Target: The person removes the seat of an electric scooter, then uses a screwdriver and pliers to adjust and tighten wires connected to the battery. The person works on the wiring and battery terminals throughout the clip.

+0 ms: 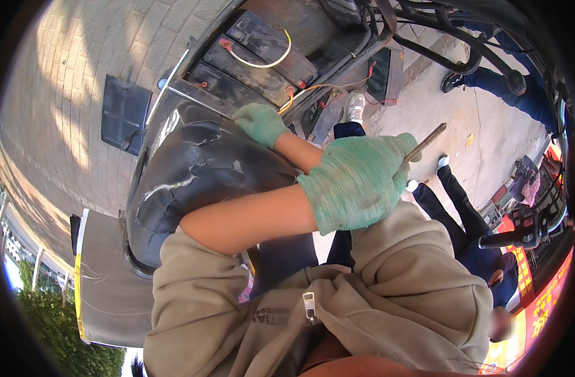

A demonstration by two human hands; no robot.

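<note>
My arms cross. My left hand (356, 182), in a green knit glove, reaches from the lower left to the centre right, closed on a slim metal tool (428, 141) pointing up-right. My right hand (259, 124), also gloved, is farther back under that arm, closed at the cracked black seat's upper edge, where a thin metal rod (199, 102) meets it; what exactly it grips is unclear. The seat (206, 163) is torn in several places. Just beyond, an open compartment holds several dark batteries (243, 85) with red terminals, a white cable (268, 63) and yellow wires.
Black handlebar tubing (463, 60) arches at upper right, another grip (501, 240) sits at lower right. People's dark-trousered legs (507, 94) are on the pavement at right, with a person (488, 270) near red banners (538, 289). A dark panel (124, 110) lies at left.
</note>
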